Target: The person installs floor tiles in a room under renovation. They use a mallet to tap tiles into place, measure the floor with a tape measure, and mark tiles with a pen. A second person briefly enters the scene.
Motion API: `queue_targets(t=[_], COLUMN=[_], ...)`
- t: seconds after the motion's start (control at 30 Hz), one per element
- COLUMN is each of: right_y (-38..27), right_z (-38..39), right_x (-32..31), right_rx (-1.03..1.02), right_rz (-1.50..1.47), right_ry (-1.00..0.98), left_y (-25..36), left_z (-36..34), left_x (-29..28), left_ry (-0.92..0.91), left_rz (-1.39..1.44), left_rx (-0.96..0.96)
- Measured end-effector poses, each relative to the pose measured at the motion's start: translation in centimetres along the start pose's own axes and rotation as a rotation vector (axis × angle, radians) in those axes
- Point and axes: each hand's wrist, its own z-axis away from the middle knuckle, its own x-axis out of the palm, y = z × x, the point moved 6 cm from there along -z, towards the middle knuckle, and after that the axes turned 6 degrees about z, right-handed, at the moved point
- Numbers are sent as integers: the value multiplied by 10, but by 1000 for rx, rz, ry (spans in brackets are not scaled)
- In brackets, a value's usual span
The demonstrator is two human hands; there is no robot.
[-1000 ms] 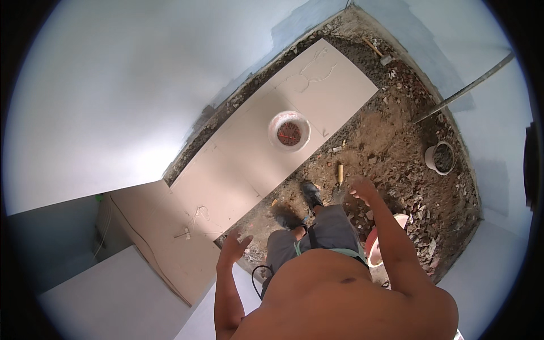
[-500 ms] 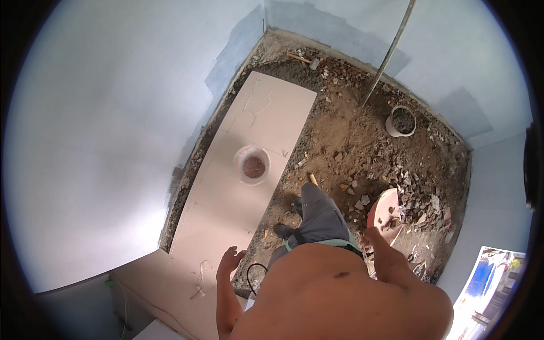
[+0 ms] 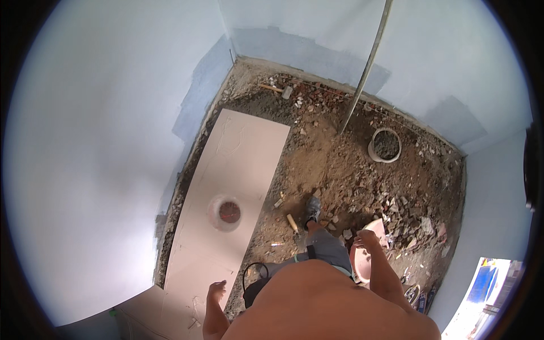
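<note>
Both hands bare. Left hand (image 3: pixel 216 290) is positioned over the near right edge of the pale board (image 3: pixel 243 170); its fingers are loosely bent and released, with nothing seen in them. Contact with the board cannot be determined. Right hand (image 3: pixel 367 241) is over the pink basin (image 3: pixel 361 267), at the basin's far left edge; its fingers are partly curled, and whether they grip or touch the rim cannot be told.

The basin lies on the rubble floor (image 3: pixel 317 164), to the right of the person's legs. The board lies along the floor's left edge. On it, nearer the right edge than the far left corner, stands a white bucket (image 3: pixel 215 214) with reddish-brown contents.

Other items on the floor: a hammer (image 3: pixel 287 92) near the far left corner; a second bucket (image 3: pixel 374 154), holding dark material, near the far edge; a pole (image 3: pixel 368 68) leaning, lower end at the floor; a yellowish stick (image 3: pixel 292 222) between the board and the person's shoe (image 3: pixel 313 208).
</note>
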Motion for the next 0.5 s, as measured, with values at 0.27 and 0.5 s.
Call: queue_targets(t=[0.27,0.5], right_y=[-99,-258], right_z=[-118,-149], right_x=[-170,-94], right_rx=[78,-4], right_rz=[-135,-44], right_ry=[122,8], left_y=[289,436], left_z=[110,164], left_x=[147,157], left_ry=[118,366], left_rz=[23,-324], left_rx=[524,658])
